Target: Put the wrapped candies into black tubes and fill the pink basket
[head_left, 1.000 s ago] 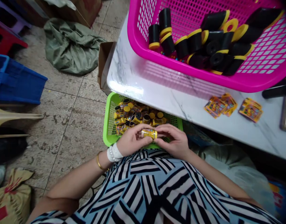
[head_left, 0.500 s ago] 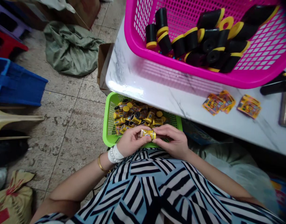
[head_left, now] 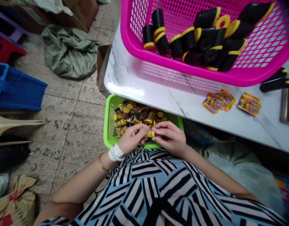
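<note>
Both my hands meet over the near rim of a green basket (head_left: 108, 125) on the floor. My left hand (head_left: 132, 138) and my right hand (head_left: 171, 137) pinch a small yellow-labelled tube (head_left: 149, 134) between their fingertips, mostly hidden by the fingers. The green basket holds several more labelled tubes (head_left: 135, 115) in a heap. On the marble table (head_left: 144, 88) above stands a pink basket (head_left: 156, 59) with several black tubes with yellow caps (head_left: 193, 40). Yellow sticker labels (head_left: 218, 101) lie on the table to the right.
A blue crate (head_left: 14, 91) and a green sack (head_left: 69, 51) sit on the tiled floor at the left. A cardboard box (head_left: 100, 67) stands by the table corner. Two black tubes (head_left: 274, 81) and a dark tray (head_left: 288, 106) lie at the table's right edge.
The tube has turned in my fingers and now shows less; my hands have shifted slightly up toward the green basket. The camera view has drifted a little.
</note>
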{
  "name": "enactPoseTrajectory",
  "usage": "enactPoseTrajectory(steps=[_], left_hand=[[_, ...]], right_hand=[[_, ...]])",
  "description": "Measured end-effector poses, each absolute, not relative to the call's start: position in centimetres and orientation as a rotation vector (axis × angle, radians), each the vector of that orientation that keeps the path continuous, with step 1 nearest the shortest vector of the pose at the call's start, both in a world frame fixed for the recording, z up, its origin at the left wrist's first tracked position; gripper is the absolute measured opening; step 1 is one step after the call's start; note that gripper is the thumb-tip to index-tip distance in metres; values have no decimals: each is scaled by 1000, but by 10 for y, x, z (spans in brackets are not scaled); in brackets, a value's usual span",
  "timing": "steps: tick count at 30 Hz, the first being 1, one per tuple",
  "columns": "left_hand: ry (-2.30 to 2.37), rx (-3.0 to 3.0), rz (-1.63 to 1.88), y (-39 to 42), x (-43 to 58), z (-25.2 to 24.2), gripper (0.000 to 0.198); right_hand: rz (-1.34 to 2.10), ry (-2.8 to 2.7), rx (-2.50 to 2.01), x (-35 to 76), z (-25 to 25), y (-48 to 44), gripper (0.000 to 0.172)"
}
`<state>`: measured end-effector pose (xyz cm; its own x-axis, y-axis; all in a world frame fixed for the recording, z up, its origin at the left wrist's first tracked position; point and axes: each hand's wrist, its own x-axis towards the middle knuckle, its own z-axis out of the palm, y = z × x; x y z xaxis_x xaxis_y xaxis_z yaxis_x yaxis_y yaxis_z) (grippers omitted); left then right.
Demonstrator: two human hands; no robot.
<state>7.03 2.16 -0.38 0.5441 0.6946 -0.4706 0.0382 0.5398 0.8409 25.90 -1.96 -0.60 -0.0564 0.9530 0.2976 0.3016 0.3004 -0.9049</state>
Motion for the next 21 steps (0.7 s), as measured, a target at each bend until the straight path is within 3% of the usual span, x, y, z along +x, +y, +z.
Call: enactPoseTrajectory(steps=[6,11,16,18,21], left_hand=[[969,1636,653,20,69,1,20],[718,1962,804,42,68,31,28],[324,2094,870,123,98,103,34],[323,1966,947,159,125,123,32],[224,1585,972,201,171,133,44]], right_hand=[[1019,-1297,-1222,255,-12,-22,25],[1107,-1116,-1139,255,18,-12,24],[584,-1342,-955,275,89,43,29],[321,-1419,-934,288,113,70,30],[88,-1430,-969,314,131,100,28]])
